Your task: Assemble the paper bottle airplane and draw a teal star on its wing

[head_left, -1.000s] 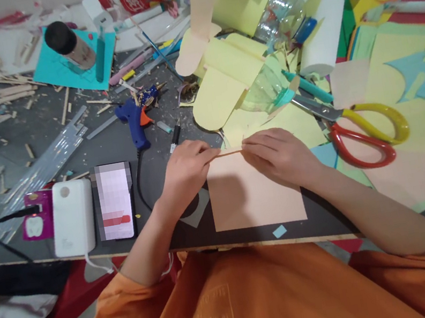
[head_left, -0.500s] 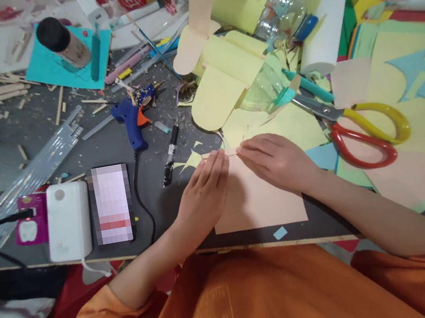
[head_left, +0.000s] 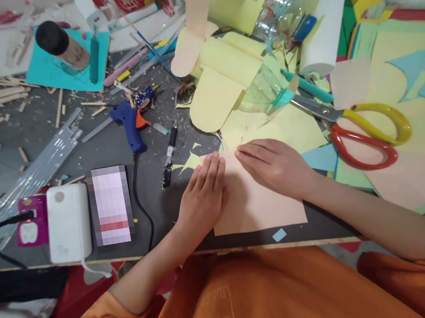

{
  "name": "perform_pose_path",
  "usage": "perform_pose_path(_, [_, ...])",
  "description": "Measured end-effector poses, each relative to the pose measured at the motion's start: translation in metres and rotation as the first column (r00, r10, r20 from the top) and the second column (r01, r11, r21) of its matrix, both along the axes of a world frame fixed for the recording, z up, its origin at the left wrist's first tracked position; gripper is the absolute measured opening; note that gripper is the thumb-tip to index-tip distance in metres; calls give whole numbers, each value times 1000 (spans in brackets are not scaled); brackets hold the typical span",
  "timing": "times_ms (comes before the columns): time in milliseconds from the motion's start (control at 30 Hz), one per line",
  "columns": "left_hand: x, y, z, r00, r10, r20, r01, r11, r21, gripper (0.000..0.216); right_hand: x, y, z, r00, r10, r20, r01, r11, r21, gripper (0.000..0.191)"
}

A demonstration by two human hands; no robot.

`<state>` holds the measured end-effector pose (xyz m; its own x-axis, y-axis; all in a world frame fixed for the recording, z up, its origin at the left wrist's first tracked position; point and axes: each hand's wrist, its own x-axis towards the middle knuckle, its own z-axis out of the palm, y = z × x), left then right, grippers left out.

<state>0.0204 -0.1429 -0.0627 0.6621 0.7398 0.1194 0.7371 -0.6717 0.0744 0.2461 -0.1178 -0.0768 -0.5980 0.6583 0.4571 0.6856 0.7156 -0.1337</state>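
Observation:
A peach-coloured sheet of paper [head_left: 263, 207] lies on the dark table [head_left: 156, 212] just in front of me. My left hand [head_left: 205, 194] rests flat on the sheet's left part, fingers stretched out and together, pointing to its far edge. My right hand [head_left: 274, 164] lies on the sheet's upper right part, fingers flat and pointing left along the far edge. Neither hand holds anything.
Red-and-yellow scissors [head_left: 358, 130] lie to the right on coloured paper. A black pen [head_left: 168, 156], blue glue gun [head_left: 131, 121] with its cord, phone [head_left: 110, 205] and white power bank [head_left: 68, 222] lie to the left. Yellow paper shapes [head_left: 223, 78], plastic bottles and wooden sticks crowd the far side.
My left hand went from pinching the sheet's far edge to lying flat on the paper. The right hand's fingers flattened along the fold. The narrow folded strip at the far edge is pressed down.

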Motion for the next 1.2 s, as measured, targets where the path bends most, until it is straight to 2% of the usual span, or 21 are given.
perform_pose_path(233, [0,-3,-3,996,53,66,-50,998,-39,49,-2,-2,1,1000,-17,12,17,999,31,25])
perform_pose_path(467, [4,-5,6,997,82,-11,-80,994,76,45,0,-1,2,1000,-1,27,0,999,37,22])
perform_pose_path(633, [9,-11,13,984,126,-124,-110,986,127,44,-1,0,2,1000,0,17,-2,998,70,19])
perform_pose_path(867, [9,-12,8,987,122,-106,-112,989,94,45,-1,-2,-4,999,-48,20,47,998,33,22])
perform_pose_path(1033, [10,-12,9,988,112,-102,-107,992,60,45,-3,0,-1,999,-42,-1,42,998,52,19])
perform_pose_path(1200, [11,-12,8,986,125,-108,-116,989,88,45,-3,0,1,999,-40,-21,41,998,41,18])
